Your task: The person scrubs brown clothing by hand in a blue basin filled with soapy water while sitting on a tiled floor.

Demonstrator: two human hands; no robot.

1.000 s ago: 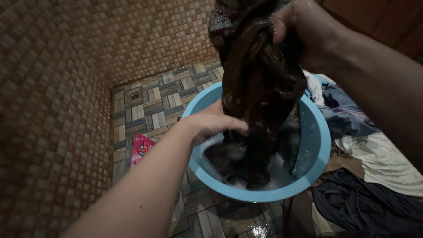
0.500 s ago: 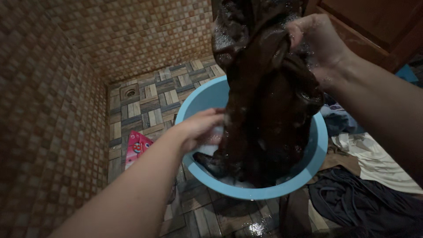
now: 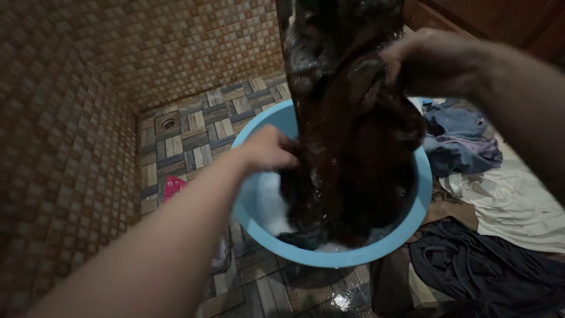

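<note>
Two hands hold one dark brown, soaking wet cloth (image 3: 347,135). The right hand (image 3: 426,62) grips it up high, fingers closed tight. The left hand (image 3: 268,150) pinches it lower, over the round light blue plastic tub (image 3: 421,194). Soapy water could splash onto the tiled floor (image 3: 194,138). The left hand sits higher than before.

pink packet (image 3: 172,187) on wood-look tile floor (image 3: 200,135) nr left wall. round floor drain (image 3: 169,123) in far corner. mosaic tile walls (image 3: 70,118). rt side: laundry pile w/ blue garment (image 3: 459,138), white cloth (image 3: 512,206), dark navy garment (image 3: 482,271).
</note>
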